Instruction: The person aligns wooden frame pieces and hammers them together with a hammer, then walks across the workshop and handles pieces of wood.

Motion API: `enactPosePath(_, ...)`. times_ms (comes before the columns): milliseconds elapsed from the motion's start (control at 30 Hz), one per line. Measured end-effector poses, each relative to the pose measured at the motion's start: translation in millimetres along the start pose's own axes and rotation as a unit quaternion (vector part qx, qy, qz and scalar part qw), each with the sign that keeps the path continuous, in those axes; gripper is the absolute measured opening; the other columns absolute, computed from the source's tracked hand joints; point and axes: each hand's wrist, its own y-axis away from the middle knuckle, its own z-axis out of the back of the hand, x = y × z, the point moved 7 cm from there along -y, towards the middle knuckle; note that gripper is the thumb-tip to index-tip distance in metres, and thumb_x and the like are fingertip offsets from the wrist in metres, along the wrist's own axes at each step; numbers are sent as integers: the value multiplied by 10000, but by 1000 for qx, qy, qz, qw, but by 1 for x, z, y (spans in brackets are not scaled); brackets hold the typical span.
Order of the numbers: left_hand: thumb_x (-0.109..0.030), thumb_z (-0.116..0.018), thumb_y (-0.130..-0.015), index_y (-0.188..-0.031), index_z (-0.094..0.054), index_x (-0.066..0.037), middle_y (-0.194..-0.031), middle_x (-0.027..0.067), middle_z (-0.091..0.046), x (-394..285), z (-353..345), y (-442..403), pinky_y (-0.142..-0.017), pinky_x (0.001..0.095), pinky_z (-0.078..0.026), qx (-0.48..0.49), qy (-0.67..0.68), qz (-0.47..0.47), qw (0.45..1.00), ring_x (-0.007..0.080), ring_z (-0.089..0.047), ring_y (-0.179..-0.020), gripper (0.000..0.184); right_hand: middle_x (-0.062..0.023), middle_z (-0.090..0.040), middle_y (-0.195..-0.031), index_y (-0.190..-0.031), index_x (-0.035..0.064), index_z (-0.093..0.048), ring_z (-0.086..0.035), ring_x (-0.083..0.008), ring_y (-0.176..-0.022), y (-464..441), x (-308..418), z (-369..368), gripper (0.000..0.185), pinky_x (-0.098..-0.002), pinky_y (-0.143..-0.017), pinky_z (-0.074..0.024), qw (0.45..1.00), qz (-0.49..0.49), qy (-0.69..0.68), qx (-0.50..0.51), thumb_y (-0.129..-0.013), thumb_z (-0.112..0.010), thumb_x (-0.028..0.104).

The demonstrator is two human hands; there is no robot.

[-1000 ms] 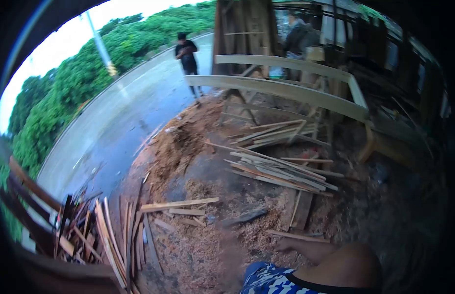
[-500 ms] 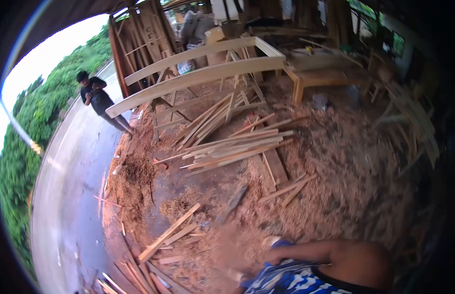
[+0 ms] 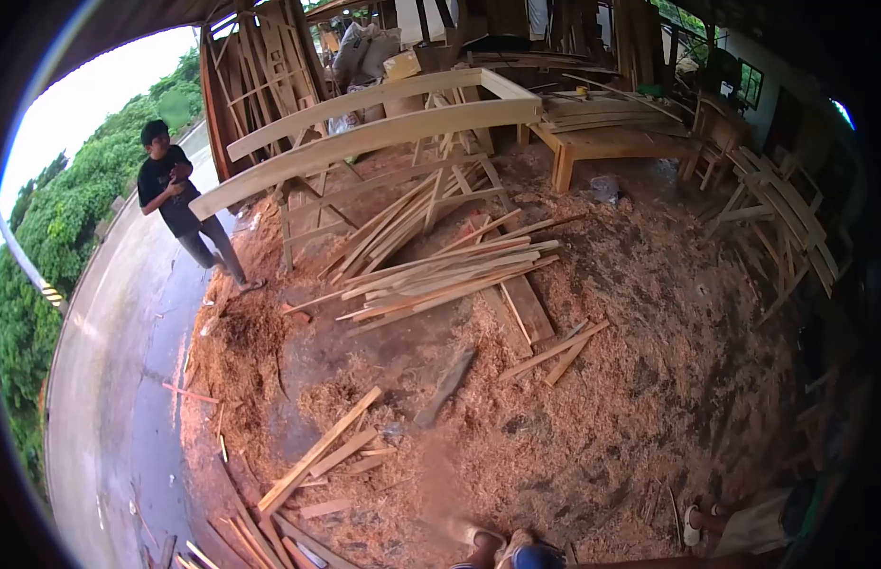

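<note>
Neither of my hands shows in this view. At the bottom edge are my feet in light footwear (image 3: 485, 538), on a floor thick with wood shavings (image 3: 592, 474). Ahead and to the left of them lies a pale wooden board (image 3: 322, 450) with shorter offcuts beside it. A dark, flat piece of wood (image 3: 446, 387) rests farther ahead. In the middle of the floor is a loose pile of long wooden strips (image 3: 459, 281), partly over a wider brown plank (image 3: 528, 308).
A long wooden frame (image 3: 364, 142) lies across sawhorses. Behind it stands a wooden table (image 3: 616, 150) bearing boards. Curved slats (image 3: 791, 213) are stacked at right. A person in dark clothes (image 3: 181, 199) is at left by the paved road (image 3: 118, 379); another person's leg (image 3: 758, 522) shows at lower right.
The bare arm and blue patterned clothing at the bottom have left the view. The person at left has come closer. At lower right another person's leg and foot now show.
</note>
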Motion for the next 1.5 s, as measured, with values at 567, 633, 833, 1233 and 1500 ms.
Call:
enactPosePath(567,-356,-546,-894,-1026,-647,-35,-995,218,-666,96,-78,-351,-805,486,-499,-113,-103,-85,985,395,-630,-967,362,-177,-691,-980,-899,37,-713,-672,-333,-881,-300,-286,124,264,-462,-742,-532,941,-183,244,-146,-758,-608,234)
enactPosePath(633,-368,-545,-894,-1024,-647,-39,-1006,219,-665,89,-56,-353,-825,488,-494,-126,-111,-85,982,399,-627,-975,369,-190,-688,-960,-895,45,-714,-671,-342,-871,-290,-275,157,251,-457,-735,-530,943,-187,228,-152,-762,-598,224)
enactPosePath(833,-422,-560,-889,-1108,-604,-55,-1048,215,-655,82,-44,-375,-863,483,-477,-149,-89,-139,975,397,-616,-1005,429,-193,-685,-935,-934,76,-689,-663,-358,-869,-261,-269,211,303,-453,-750,-519,920,-121,186,-323,-806,-602,337)
enactPosePath(1233,-491,-538,-910,-1264,-563,-204,-1310,54,-544,168,-69,-519,-942,698,-368,-53,-212,-39,975,293,-496,-1253,457,-133,-687,-784,-833,96,-712,-650,-283,-715,-340,-492,245,309,-424,-664,-515,844,-101,481,-214,-828,-585,377)
enactPosePath(1500,-488,-553,-902,-1252,-588,-198,-1308,36,-568,187,-69,-534,-958,691,-356,-62,-155,-14,986,318,-507,-1243,455,-107,-702,-802,-1011,155,-722,-664,-236,-738,-303,-451,244,338,-385,-658,-521,914,-256,151,-277,-846,-599,424)
